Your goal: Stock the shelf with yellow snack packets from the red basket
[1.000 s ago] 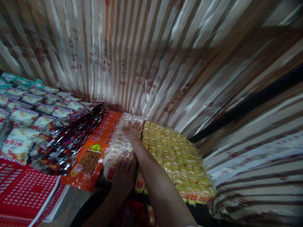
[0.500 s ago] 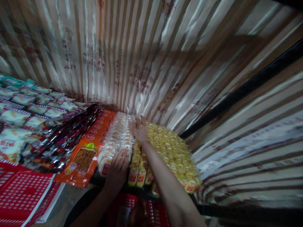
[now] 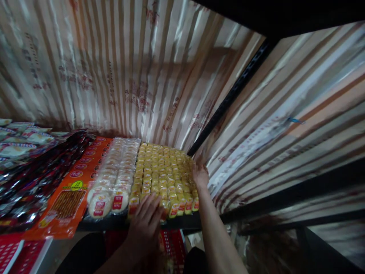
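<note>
Rows of small yellow wrapped snack cakes (image 3: 164, 163) lie side by side on a dark shelf (image 3: 182, 221). My left hand (image 3: 146, 217) lies with its fingers stretched over the front end of these rows, touching the wrappers. At their right side, towards the back, my right hand (image 3: 200, 175) rests against the outermost row; its fingertips are partly hidden and blurred. Left of the yellow cakes stand two rows of round white crackers in clear wrap (image 3: 114, 171). Neither hand holds a pack.
An orange snack bag (image 3: 68, 198) and a heap of dark shiny packets (image 3: 42, 175) lie further left, with white packets (image 3: 19, 148) beyond. A black post (image 3: 230, 101) slants behind the right hand before a striped plastic sheet (image 3: 114, 76). Red baskets (image 3: 28, 253) stand below.
The view has turned right. My right hand has moved from between the white and yellow rows to the yellow rows' right side. My left hand has shifted from the white crackers to the yellow cakes.
</note>
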Available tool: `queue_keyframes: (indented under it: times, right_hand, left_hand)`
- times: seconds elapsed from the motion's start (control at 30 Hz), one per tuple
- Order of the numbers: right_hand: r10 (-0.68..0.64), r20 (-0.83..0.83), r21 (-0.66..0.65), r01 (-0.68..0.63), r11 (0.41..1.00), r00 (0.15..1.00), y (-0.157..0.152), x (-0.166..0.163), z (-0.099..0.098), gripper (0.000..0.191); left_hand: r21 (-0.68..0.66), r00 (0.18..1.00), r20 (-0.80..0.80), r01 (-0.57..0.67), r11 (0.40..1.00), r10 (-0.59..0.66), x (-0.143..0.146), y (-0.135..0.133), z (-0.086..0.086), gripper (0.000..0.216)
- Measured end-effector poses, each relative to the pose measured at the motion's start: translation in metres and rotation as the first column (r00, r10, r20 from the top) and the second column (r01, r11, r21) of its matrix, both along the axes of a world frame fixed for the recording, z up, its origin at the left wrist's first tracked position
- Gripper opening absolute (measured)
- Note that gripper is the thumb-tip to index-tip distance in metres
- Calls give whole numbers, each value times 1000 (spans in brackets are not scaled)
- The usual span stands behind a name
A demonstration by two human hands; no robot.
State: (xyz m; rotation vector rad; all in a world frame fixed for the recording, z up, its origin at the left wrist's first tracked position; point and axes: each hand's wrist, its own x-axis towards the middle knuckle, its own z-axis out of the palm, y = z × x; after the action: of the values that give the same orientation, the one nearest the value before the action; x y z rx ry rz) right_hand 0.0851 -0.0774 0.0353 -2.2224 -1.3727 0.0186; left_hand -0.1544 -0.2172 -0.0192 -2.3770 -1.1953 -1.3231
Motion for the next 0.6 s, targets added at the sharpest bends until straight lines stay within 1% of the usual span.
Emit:
queue_keyframes:
  times: [0.07,0.17,0.27,0.37,0.43,0.5,0.57,0.6]
  right_hand:
    - [-35,-96,-1,35,999,995,-10,5,-2,55]
    - [-69,-218,-8,69,998,974,-22,7,-3,58]
    - [-131,-306,-50,121,991,943,-31,10,-5,59]
    - [-144,-362,-58,132,990,921,-39,13,-9,59]
    - [-121,-393,3,133,991,912,-45,16,-14,58]
    - [-127,-430,91,183,979,894,-51,19,-20,60]
    - [-125,-482,154,225,962,867,-56,23,-29,64]
    - [-105,-509,177,223,959,854,-58,26,-35,65]
  left_hand:
    - [9,994,-64,87,996,-86,28,-2,0,34]
    - [-24,990,-103,90,996,-92,60,2,-10,36]
    - [-30,988,-114,105,994,-108,80,11,-19,38]
    - [-58,979,-139,143,988,-150,91,19,-19,37]
    - [-81,976,-155,142,987,-154,97,22,-17,36]
    - [-90,971,-183,136,987,-151,104,23,-17,36]
    - [-88,956,-238,152,984,-169,111,23,-19,37]
    - [-90,945,-272,163,982,-182,115,23,-21,37]
